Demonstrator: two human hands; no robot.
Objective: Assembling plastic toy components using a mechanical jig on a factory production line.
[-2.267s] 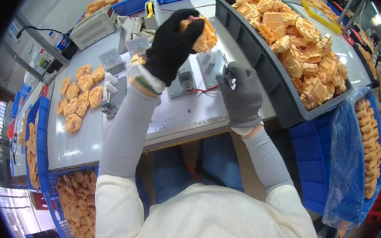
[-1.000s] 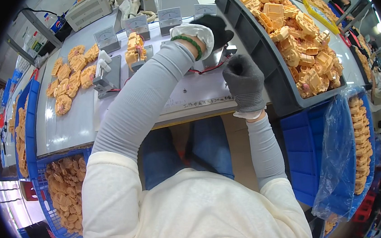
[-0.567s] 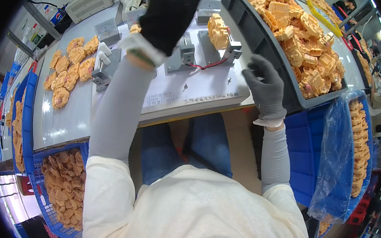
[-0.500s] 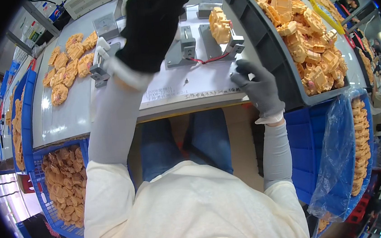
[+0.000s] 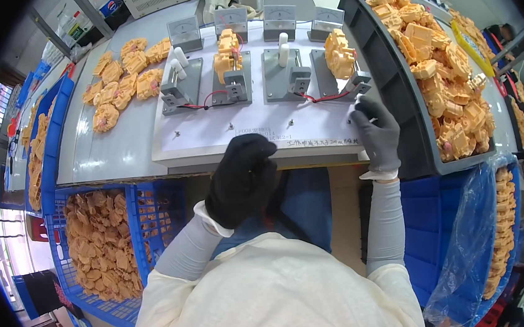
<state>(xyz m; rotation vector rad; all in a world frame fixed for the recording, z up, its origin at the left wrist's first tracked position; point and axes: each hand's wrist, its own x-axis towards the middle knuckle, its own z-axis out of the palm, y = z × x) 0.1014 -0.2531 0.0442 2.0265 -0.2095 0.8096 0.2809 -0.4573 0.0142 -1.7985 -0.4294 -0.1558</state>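
My right hand (image 5: 379, 133), in a grey glove, is at the rightmost test fixture, its fingertips closed around a small white lever tip (image 5: 359, 98). An orange plastic housing (image 5: 340, 54) stands in that fixture. My left hand (image 5: 243, 179), in a black glove, is curled in front of the white board's near edge; whatever its fingers may hold is hidden. A second orange housing (image 5: 227, 55) with a red wire sits in another fixture. Two other fixtures, the leftmost one (image 5: 182, 86) and the one right of centre (image 5: 286, 74), hold no housing, and their white-tipped levers stand up.
Panel meters (image 5: 279, 22) stand behind the fixtures. Loose orange housings (image 5: 121, 82) lie on the table at left. A dark grey bin (image 5: 391, 77) of housings stands at right. Blue crates (image 5: 134, 237) flank my legs, and clear plastic film (image 5: 462, 239) drapes over the right one.
My left hand has drawn back from over the fixtures to the board's near edge, uncovering a housing and the meters. My right hand stays by the rightmost fixture. The view has shifted.
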